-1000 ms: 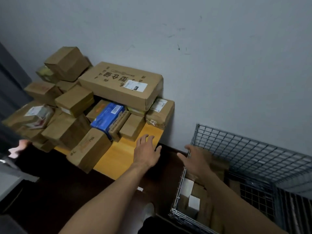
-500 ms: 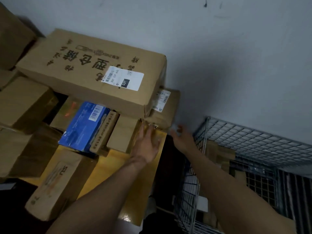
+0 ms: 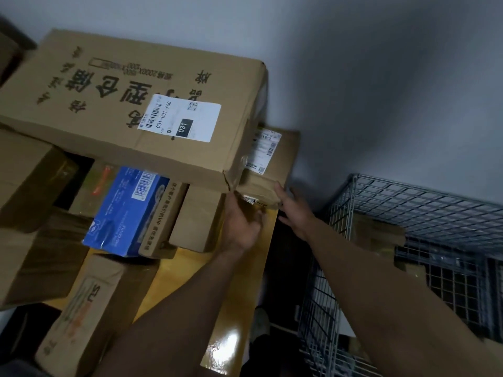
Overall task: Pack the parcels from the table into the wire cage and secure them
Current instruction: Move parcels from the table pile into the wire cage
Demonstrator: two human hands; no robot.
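- Bench [image 3: 239, 292]: yellow glossy top, stacked with brown cardboard parcels against a grey wall.
- Large carton [image 3: 130, 104]: lies on top of the stack, printed with dark characters and bearing a white shipping label; its right end overhangs the smaller parcels beneath.
- Small labelled parcel [image 3: 268, 170]: sits at the bench's far right corner, partly under the large carton's end, white label facing up.
- Left hand [image 3: 241, 224]: reaches to the near left lower edge of the small labelled parcel; fingers tucked at its underside, touching. Whether its grip has closed cannot be told.
- Right hand [image 3: 292, 206]: fingers spread, laid against the right near corner of the same parcel; grip wide, not wrapped around it.
- Blue box [image 3: 125, 210]: lies tilted under the large carton, left of two plain brown parcels.
- Wire cage [image 3: 424, 202]: stands right of the bench, well apart from the stack, already holding brown parcels inside.
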